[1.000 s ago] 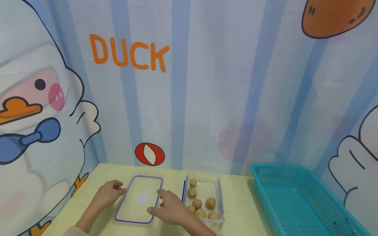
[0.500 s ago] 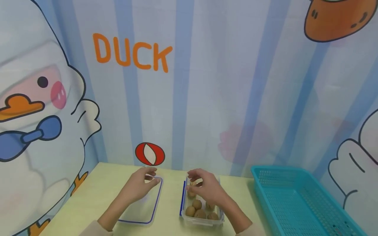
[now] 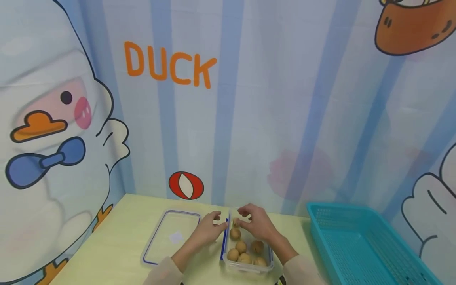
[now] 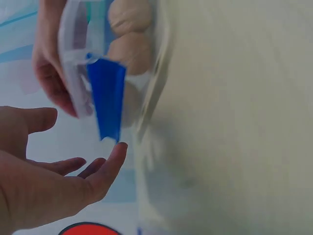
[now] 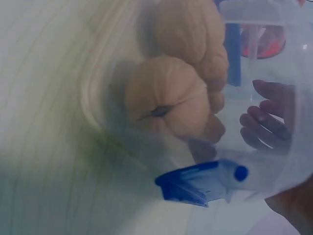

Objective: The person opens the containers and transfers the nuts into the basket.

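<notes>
On the far left, a big white duck (image 3: 32,221) is showing on the striped wall. In the upper left of the frame, orange letters (image 3: 173,68) are spelling DUCK. At the lower left, the yellow table (image 3: 132,229) is starting at a slanting edge. Next, a clear lid (image 3: 160,237) with a blue line is lying flat; a pale patch on it is looking too faint to read. A red oval (image 3: 186,185) is showing on the wall behind.

Then the left hand (image 3: 208,229) is floating by the box, fingers bending softly, thumb apart, holding nothing. In its wrist view, a fingertip is pointing at the blue clip (image 4: 107,98); I can't tell if they are touching.

The clear box (image 3: 247,267) is sitting at the lower middle, with brown walnuts (image 3: 241,247) lying inside. The right hand (image 3: 258,223) is hanging over its far end, fingers bending and spreading, seeming to hold nothing, thumb coming near a nut. Its arm is blocking the box's right side.

Farther right, more table is showing before the blue basket (image 3: 342,213), which is running off the bottom of the frame.
</notes>
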`<control>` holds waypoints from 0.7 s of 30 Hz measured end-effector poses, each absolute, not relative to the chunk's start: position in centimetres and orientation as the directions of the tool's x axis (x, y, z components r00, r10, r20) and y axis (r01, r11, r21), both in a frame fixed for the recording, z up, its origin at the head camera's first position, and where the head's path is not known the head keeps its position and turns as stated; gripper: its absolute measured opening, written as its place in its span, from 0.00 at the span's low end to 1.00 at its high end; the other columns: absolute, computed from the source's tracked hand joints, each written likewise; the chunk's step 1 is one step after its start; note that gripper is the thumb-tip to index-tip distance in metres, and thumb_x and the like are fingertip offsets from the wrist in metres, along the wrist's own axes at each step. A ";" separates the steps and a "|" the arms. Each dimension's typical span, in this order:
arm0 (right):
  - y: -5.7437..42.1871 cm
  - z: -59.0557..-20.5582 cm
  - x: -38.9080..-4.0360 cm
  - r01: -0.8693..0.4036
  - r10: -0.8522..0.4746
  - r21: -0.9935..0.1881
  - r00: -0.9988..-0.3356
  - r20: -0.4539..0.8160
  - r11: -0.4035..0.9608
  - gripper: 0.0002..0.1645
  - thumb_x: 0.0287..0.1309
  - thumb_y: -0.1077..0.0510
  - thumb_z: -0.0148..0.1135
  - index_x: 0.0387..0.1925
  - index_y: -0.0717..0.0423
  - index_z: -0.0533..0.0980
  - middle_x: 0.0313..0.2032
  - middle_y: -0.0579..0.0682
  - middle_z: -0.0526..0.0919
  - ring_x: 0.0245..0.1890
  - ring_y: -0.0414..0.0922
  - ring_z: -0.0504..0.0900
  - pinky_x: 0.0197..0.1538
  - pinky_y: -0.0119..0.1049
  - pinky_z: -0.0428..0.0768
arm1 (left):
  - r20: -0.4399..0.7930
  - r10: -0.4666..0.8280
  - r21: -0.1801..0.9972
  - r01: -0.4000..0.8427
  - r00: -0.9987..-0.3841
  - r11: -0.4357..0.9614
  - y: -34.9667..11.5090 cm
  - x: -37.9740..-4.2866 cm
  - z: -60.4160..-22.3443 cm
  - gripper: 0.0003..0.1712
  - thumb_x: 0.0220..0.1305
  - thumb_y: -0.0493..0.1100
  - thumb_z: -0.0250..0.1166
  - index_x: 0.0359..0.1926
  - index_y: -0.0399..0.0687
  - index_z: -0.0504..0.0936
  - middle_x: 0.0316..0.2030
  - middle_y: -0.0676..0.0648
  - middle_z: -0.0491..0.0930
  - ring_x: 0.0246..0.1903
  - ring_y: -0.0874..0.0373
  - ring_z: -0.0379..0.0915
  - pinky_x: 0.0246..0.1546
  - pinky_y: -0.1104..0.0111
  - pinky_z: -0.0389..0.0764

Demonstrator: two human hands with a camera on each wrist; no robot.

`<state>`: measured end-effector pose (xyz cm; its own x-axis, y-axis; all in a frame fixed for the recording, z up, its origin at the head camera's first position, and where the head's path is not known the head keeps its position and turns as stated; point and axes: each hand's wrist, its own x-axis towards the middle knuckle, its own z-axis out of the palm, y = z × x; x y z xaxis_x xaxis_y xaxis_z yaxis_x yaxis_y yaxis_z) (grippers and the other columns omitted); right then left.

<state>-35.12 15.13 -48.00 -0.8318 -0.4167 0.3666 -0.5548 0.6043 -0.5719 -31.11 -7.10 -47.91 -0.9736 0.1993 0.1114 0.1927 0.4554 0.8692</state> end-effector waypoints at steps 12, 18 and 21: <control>14.9 -48.6 -35.8 -0.569 -0.461 -0.488 -0.822 0.334 0.662 0.19 0.67 0.61 0.73 0.55 0.66 0.83 0.51 0.57 0.86 0.49 0.57 0.85 0.50 0.53 0.86 | 0.049 0.272 0.934 0.140 -0.961 0.329 -5.8 -31.1 -49.3 0.33 0.76 0.43 0.65 0.74 0.31 0.68 0.66 0.25 0.72 0.59 0.34 0.77 0.44 0.50 0.87; 14.9 -48.4 -36.5 -0.590 -0.512 -0.375 -0.807 0.294 0.715 0.18 0.66 0.58 0.74 0.53 0.63 0.85 0.49 0.54 0.86 0.47 0.55 0.86 0.50 0.52 0.86 | 0.005 0.285 0.968 0.076 -0.958 0.238 -5.7 -31.2 -49.8 0.34 0.78 0.43 0.63 0.76 0.34 0.65 0.69 0.24 0.67 0.65 0.27 0.71 0.50 0.42 0.85; 15.0 -48.6 -36.8 -0.603 -0.528 -0.334 -0.797 0.295 0.725 0.17 0.65 0.57 0.75 0.52 0.62 0.86 0.47 0.54 0.87 0.46 0.53 0.86 0.48 0.50 0.86 | -0.006 0.284 0.976 0.056 -0.959 0.211 -5.6 -31.4 -50.3 0.34 0.78 0.44 0.63 0.77 0.35 0.65 0.70 0.25 0.66 0.66 0.26 0.69 0.52 0.39 0.83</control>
<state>-36.83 15.00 -48.58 -0.7968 -0.5276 0.2947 -0.6031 0.7246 -0.3335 -31.39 -5.63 -50.30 -0.9589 0.2835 -0.0063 0.0559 0.2108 0.9759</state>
